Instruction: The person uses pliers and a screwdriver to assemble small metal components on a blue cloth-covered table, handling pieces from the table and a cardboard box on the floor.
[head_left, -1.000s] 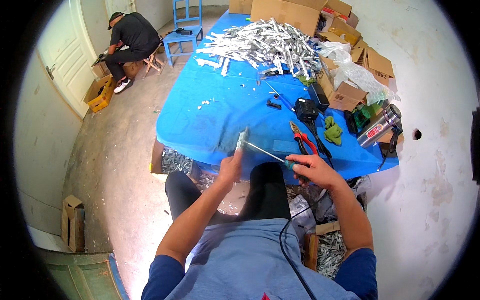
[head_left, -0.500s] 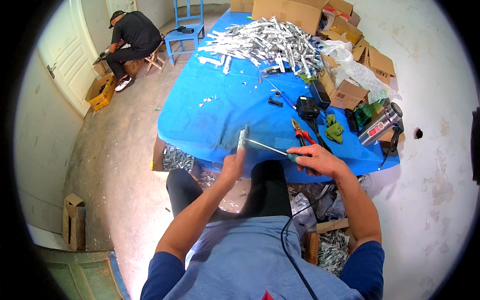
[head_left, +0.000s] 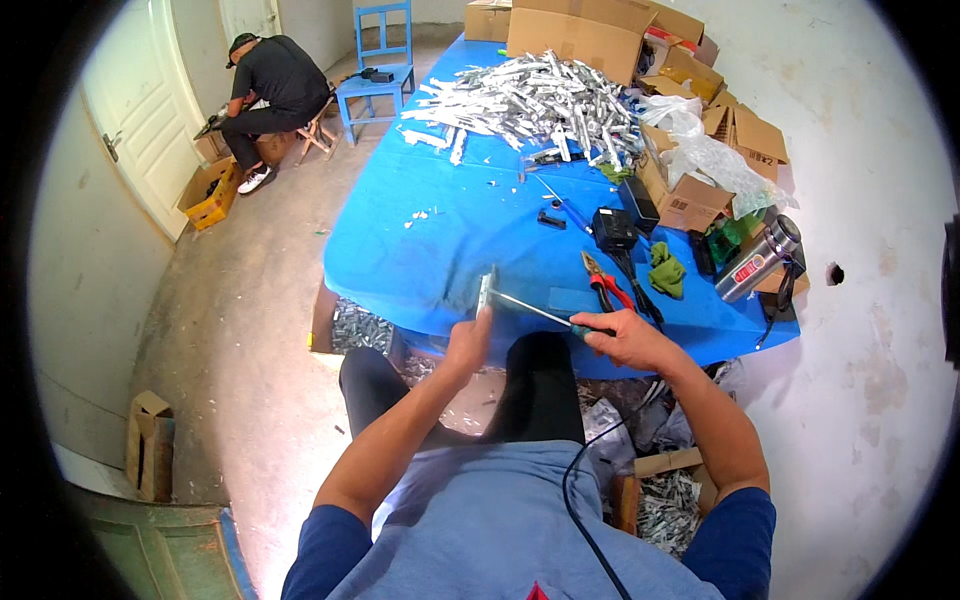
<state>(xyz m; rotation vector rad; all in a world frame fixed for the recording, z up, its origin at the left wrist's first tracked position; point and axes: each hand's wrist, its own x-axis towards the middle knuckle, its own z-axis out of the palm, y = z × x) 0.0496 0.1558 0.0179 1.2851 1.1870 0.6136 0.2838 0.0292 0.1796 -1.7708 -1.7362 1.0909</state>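
At the near edge of the blue-covered table [head_left: 380,240], my left hand [head_left: 467,343] grips a small, narrow silver-white metal part [head_left: 486,291] that stands up from the fingers. My right hand [head_left: 632,340] is closed around the dark green handle of a screwdriver [head_left: 533,309]. Its thin shaft points left, and the tip lies at or close beside the metal part; whether they touch I cannot tell. Red-handled pliers [head_left: 608,284] rest just beyond my right hand. Farther back a large heap of similar silver-white parts [head_left: 540,100] covers the table.
A black power adapter [head_left: 614,229], a green cloth [head_left: 665,270] and a steel thermos [head_left: 757,262] stand to the right. Cardboard boxes [head_left: 580,30] line the back. Under the table are boxes of metal parts [head_left: 668,510]. A person [head_left: 280,85] sits at the far left near a blue chair [head_left: 375,85].
The whole view has shifted slightly, with the table sitting a little lower in the picture. Both hands keep their holds, and the screwdriver stays beside the metal part.
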